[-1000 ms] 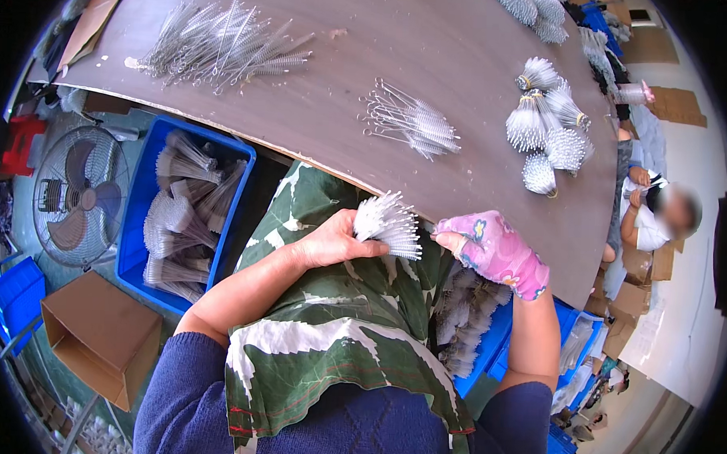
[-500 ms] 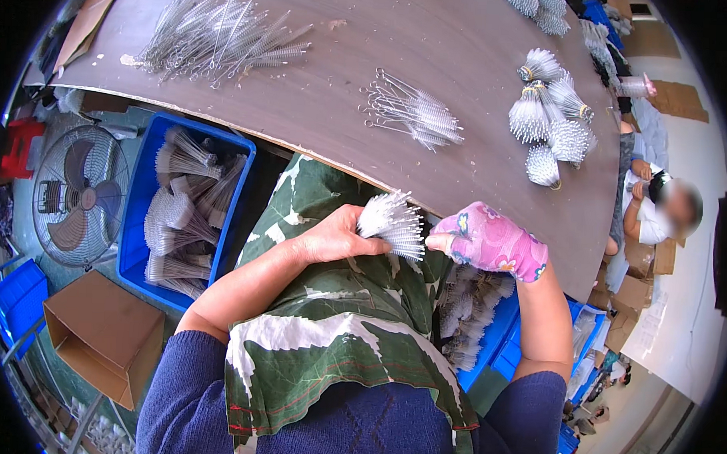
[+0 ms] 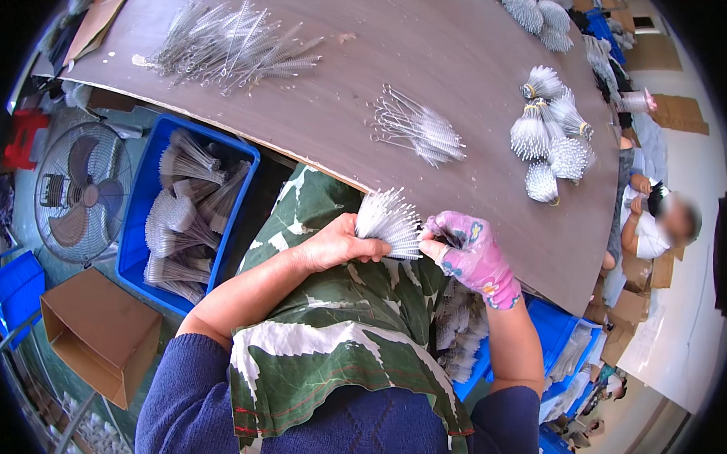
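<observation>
My left hand (image 3: 339,244) is closed around a fanned bundle of thin tube brushes (image 3: 386,221), their white bristle ends pointing up and right, over my lap. At the right edge of this bundle, my right hand (image 3: 468,251), in a pink floral glove with bare fingertips, is pinched together; what lies between the fingertips is too small to make out. Beyond, on the brown table, lies a small loose pile of wire-looped tube brushes (image 3: 419,129). A larger heap of the same brushes (image 3: 237,50) spreads at the far left.
Tied brush bundles (image 3: 543,137) stand at the table's right. A blue crate (image 3: 248,215) of brush bundles sits at my left, near a fan (image 3: 84,193) and a cardboard box (image 3: 100,330). More brushes (image 3: 460,334) lie in a blue bin by my right arm. Another person (image 3: 652,217) sits at far right.
My right hand has turned and come down and left, its pinched fingertips now at the bundle's edge. My left hand keeps its hold on the bundle. The view has shifted slightly.
</observation>
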Demonstrator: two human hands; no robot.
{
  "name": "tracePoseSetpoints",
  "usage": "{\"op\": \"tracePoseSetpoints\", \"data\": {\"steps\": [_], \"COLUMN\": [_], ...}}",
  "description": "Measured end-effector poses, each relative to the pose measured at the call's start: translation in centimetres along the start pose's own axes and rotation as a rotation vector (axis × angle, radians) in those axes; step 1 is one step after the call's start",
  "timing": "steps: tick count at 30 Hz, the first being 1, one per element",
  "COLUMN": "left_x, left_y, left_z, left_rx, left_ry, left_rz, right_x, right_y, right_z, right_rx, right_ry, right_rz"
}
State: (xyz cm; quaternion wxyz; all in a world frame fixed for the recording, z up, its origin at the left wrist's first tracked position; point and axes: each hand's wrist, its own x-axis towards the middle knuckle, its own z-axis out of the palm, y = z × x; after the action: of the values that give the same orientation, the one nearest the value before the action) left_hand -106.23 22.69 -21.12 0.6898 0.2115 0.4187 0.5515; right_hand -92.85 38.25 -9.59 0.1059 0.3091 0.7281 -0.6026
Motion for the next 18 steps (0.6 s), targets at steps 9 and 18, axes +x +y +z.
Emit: {"op": "tracePoseSetpoints", "data": {"steps": [9,18], "left_x": [-0.4,-1.2], "left_y": [0.7,2.0], "left_z": [0.2,1.0], "left_rx": [-0.051,-0.101], "left_ry": [0.032,0.006], "left_rz": [0.018,0.139], "right_x": [0.2,1.9], "right_y": [0.8,1.0], "right_z": [2.0,3.5], "right_rx": [-0.073,-0.172], "right_ry": [0.283,0.582], "right_rz": [-0.29,-0.527]}}
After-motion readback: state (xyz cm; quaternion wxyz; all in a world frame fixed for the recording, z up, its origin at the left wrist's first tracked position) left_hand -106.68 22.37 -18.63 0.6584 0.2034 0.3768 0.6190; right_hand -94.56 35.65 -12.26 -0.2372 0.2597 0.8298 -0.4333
